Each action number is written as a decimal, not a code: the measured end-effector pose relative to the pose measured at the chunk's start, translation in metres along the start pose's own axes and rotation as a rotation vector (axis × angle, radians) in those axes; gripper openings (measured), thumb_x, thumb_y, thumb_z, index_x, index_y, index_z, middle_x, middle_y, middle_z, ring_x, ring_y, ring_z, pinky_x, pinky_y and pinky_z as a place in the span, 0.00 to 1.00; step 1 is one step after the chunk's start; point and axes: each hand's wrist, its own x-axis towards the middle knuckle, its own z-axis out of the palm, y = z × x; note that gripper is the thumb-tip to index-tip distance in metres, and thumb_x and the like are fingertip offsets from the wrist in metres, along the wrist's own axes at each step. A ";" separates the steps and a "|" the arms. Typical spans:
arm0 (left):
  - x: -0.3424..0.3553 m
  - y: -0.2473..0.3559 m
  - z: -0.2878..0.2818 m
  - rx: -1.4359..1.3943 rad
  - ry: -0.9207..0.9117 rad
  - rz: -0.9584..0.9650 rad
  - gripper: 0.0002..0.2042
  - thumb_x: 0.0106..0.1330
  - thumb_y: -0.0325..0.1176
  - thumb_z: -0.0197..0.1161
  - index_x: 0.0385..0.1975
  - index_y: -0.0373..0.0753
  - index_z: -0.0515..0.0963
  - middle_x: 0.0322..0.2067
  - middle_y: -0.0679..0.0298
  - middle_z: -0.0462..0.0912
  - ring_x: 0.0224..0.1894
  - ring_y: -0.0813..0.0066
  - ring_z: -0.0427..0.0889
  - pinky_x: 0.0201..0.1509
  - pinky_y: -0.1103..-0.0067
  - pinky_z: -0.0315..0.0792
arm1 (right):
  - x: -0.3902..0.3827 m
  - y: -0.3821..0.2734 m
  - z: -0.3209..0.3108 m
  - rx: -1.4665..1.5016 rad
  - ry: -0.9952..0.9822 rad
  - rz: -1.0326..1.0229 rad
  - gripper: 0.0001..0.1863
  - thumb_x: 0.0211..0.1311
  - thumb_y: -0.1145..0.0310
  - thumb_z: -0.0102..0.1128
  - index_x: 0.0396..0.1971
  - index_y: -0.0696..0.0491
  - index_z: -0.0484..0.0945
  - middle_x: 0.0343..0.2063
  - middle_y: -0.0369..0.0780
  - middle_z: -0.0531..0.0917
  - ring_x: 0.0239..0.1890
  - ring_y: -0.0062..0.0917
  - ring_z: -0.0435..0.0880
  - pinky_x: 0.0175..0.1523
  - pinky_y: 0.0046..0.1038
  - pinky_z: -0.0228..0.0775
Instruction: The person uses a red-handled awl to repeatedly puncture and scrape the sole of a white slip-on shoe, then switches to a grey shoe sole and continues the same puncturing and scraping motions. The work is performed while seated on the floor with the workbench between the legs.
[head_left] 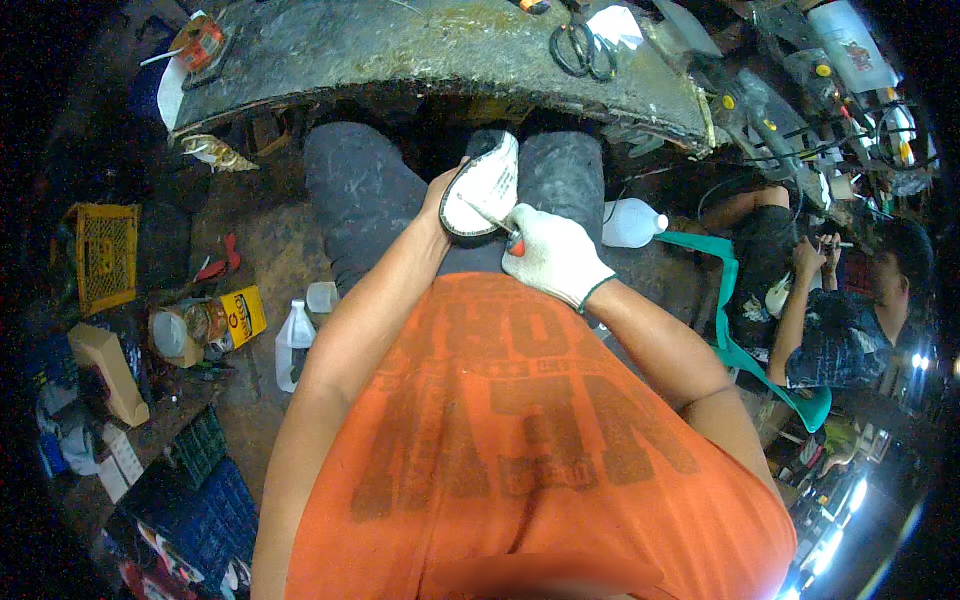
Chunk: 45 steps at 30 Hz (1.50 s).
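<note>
Between my knees, my left hand (440, 195) grips a shoe (485, 185) from its left side. Its pale, sole-shaped face with faint markings is turned up to me, and a dark edge runs round it. Most of the fingers of this bare hand are hidden behind the shoe. In a white knit glove with a dark cuff, my right hand (555, 255) is closed around the orange-red handle of an awl (516, 246). The awl's thin metal shaft points up and left against the pale face; whether the tip goes in cannot be made out.
Beyond my knees stands a worn workbench (420, 55) with black-handled scissors (583, 50). A white jug (633, 222) and a green chair (730, 290) are at my right, near another person (840, 320). A plastic bottle (294, 345), yellow crate (107, 258) and cardboard box (108, 375) stand left.
</note>
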 end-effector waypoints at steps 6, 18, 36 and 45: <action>-0.005 -0.002 0.000 0.156 0.121 0.064 0.25 0.85 0.37 0.50 0.74 0.30 0.72 0.70 0.51 0.81 0.66 0.56 0.84 0.74 0.63 0.78 | 0.015 0.005 -0.010 0.138 -0.006 0.175 0.21 0.61 0.60 0.66 0.50 0.57 0.79 0.39 0.58 0.89 0.46 0.55 0.90 0.54 0.48 0.81; -0.007 0.001 -0.005 0.098 0.012 0.020 0.19 0.84 0.44 0.60 0.57 0.33 0.84 0.47 0.54 0.92 0.45 0.58 0.94 0.51 0.61 0.89 | 0.008 0.019 -0.053 0.153 -0.004 0.174 0.23 0.57 0.58 0.69 0.47 0.59 0.82 0.39 0.59 0.89 0.45 0.54 0.91 0.52 0.46 0.81; -0.009 0.003 -0.004 0.305 0.064 0.065 0.12 0.86 0.38 0.58 0.50 0.36 0.84 0.40 0.56 0.92 0.37 0.62 0.94 0.42 0.66 0.90 | 0.034 0.030 -0.003 -0.149 0.212 -0.099 0.15 0.67 0.62 0.61 0.46 0.57 0.80 0.34 0.55 0.89 0.37 0.55 0.89 0.43 0.53 0.82; -0.012 0.004 -0.002 0.335 0.100 0.078 0.13 0.85 0.39 0.59 0.50 0.35 0.84 0.40 0.56 0.92 0.37 0.62 0.94 0.41 0.66 0.90 | 0.032 0.027 -0.003 -0.157 0.180 -0.064 0.17 0.66 0.62 0.63 0.48 0.57 0.79 0.36 0.55 0.89 0.38 0.55 0.89 0.44 0.52 0.82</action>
